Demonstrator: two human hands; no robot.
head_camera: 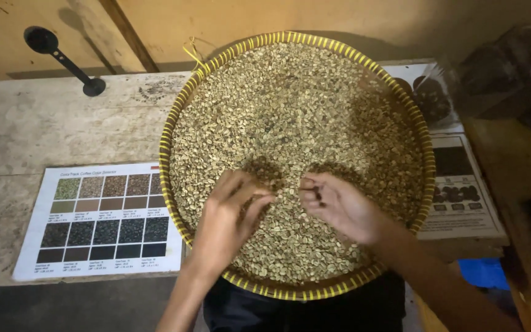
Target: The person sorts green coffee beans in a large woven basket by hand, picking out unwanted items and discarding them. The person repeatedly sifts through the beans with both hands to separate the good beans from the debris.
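Stone-like tabletop, pale, mottled and rough, fills the left half of the frame. Round woven tray sits at frame centre, its rim bound in yellow and dark strips, a small yellow loop at its upper left edge. Tray overhangs the near table edge toward the person. Inside it, spread edge to edge: pale greenish-tan beans, small, oval, matte, with a few darker ones scattered through.

Printed colour chart, glossy white sheet with a grid of bean-colour swatches running green to near black, lies flat at lower left, its right edge tucked just under the tray. Second printed sheet shows at right, partly covered by the tray rim. Black long-handled scoop lies at upper left, bowl toward the corner.

Left hand, lower centre, rests on the beans, fingers curled and spread loosely into them. Right hand, just beside it and apart, fingers drawn together, pinching what looks like a dark bean at the fingertips; the detail is small.
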